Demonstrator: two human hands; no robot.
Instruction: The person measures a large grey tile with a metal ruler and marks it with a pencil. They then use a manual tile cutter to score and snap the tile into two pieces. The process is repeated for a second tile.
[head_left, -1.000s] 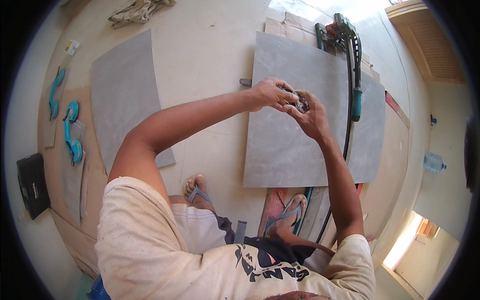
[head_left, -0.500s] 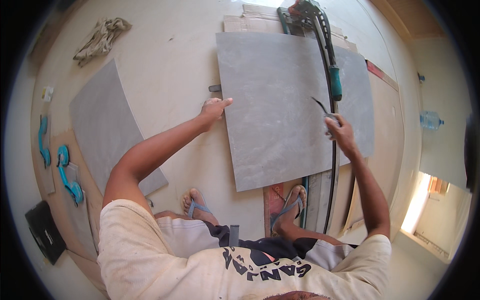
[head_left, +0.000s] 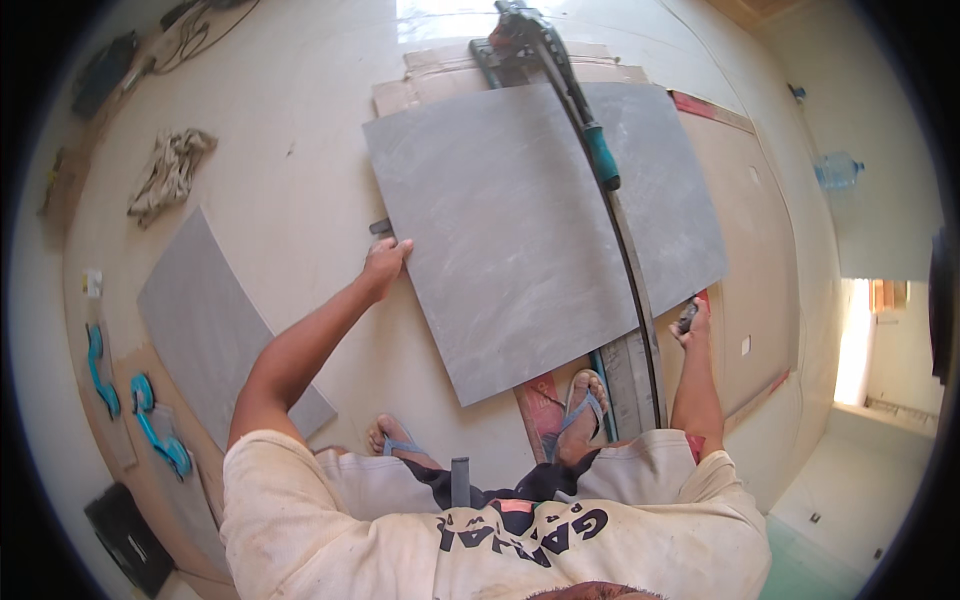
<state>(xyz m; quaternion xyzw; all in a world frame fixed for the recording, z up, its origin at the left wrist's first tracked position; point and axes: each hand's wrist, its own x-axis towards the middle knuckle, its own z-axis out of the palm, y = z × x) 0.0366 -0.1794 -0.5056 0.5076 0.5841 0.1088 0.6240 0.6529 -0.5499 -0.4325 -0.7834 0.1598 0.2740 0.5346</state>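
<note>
A large grey tile [head_left: 500,230] lies across a manual tile cutter, whose dark rail [head_left: 630,265] runs over it and carries a green handle [head_left: 601,157]. My left hand [head_left: 386,265] grips the tile's left edge, thumb on top and the other fingers hidden beneath. Just beyond that hand a dark support arm [head_left: 380,227] sticks out from under the tile. My right hand [head_left: 694,322] is closed round a small grey-handled tool [head_left: 688,316] beside the tile's near right corner. The tool's exact kind is unclear.
Another grey tile [head_left: 215,320] lies at left, near turquoise suction lifters [head_left: 160,430] and a black case [head_left: 130,540]. A crumpled cloth [head_left: 170,178] sits on the floor. Flattened cardboard [head_left: 745,240] lies at right. My sandalled feet stand close to the cutter base [head_left: 625,385].
My right hand has moved from over the tile, near the rail, down and outward to the near right corner, still holding the tool. The left hand keeps the left edge. The view has shifted.
</note>
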